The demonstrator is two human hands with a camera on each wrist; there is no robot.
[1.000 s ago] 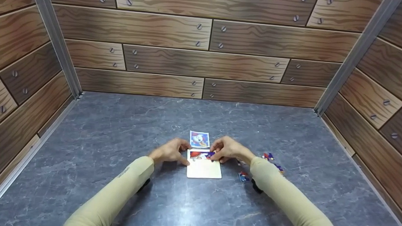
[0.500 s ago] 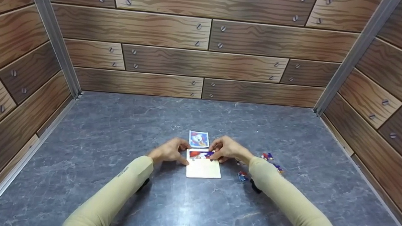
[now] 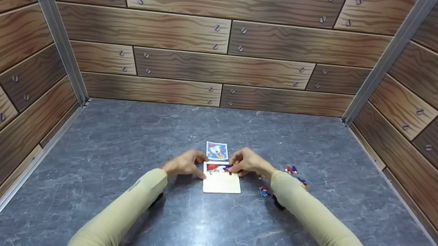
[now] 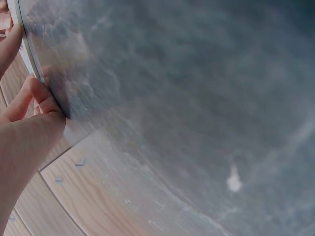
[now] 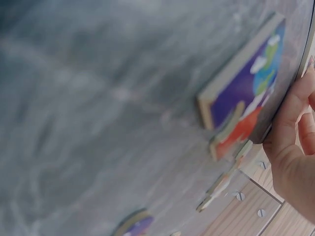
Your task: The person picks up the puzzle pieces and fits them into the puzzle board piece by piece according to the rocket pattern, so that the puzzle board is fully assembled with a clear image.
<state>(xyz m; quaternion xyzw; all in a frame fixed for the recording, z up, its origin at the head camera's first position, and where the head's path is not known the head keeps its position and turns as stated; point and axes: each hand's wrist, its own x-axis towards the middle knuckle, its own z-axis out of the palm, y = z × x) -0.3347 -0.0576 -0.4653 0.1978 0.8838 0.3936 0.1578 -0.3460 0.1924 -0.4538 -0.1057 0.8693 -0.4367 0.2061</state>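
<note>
A white puzzle board (image 3: 221, 185) lies flat on the grey tabletop. Joined red, white and purple puzzle pieces (image 3: 216, 168) fill its upper part; the lower part is bare white. At the board's left edge, my left hand (image 3: 187, 163) holds it, with the thumb on the side and the fingers near the top corner. My right hand (image 3: 250, 163) pinches a purple puzzle piece (image 3: 230, 173) at the upper right of the board, and its fingers cover most of that piece. Just beyond the board lies a small picture card (image 3: 216, 151) with a white cartoon figure on blue.
Several loose puzzle pieces (image 3: 264, 192) lie right of the board, some partly behind the right forearm. More pieces (image 3: 291, 170) sit farther out. The right wrist view shows a purple and red piece (image 5: 241, 88) near the hand. Wood-patterned walls (image 3: 222, 67) enclose the tabletop.
The right thumb has shifted slightly up, so more of the purple piece's lower tab shows. My left hand and the board have stayed in place.
</note>
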